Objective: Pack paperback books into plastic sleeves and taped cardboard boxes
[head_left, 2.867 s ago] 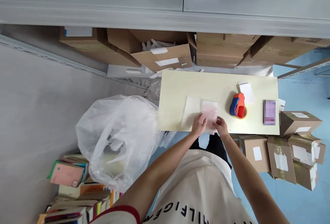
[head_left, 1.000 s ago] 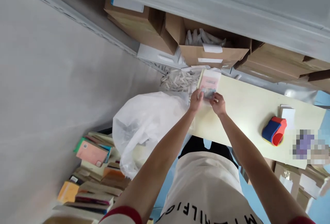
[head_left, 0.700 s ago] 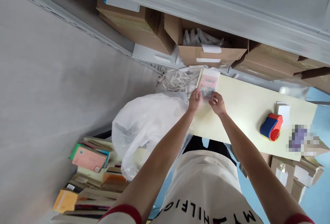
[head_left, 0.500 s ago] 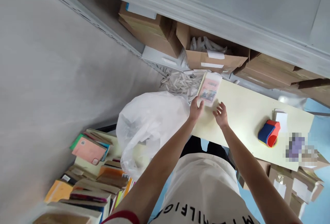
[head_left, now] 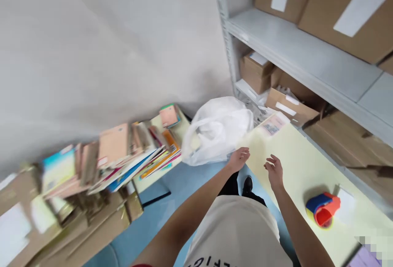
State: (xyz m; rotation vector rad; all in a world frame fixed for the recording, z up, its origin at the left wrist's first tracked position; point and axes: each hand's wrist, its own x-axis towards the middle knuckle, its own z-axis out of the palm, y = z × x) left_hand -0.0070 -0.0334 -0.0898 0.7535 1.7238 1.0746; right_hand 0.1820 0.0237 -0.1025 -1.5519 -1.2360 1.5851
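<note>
Currently, in the head view, the person's left hand [head_left: 239, 159] hangs near the table's edge, its fingers loosely extended and relaxed. The right hand [head_left: 274, 171], fingers spread and softly bent, is above the pale table [head_left: 307, 164]. Beyond both sets of fingertips, well apart from them, a pink packet [head_left: 274, 123] lies flat at the table's far corner. A white plastic bag [head_left: 221, 123] bulges past the left fingers; right of the right fingers stands a red-and-blue tape dispenser [head_left: 324, 209].
</note>
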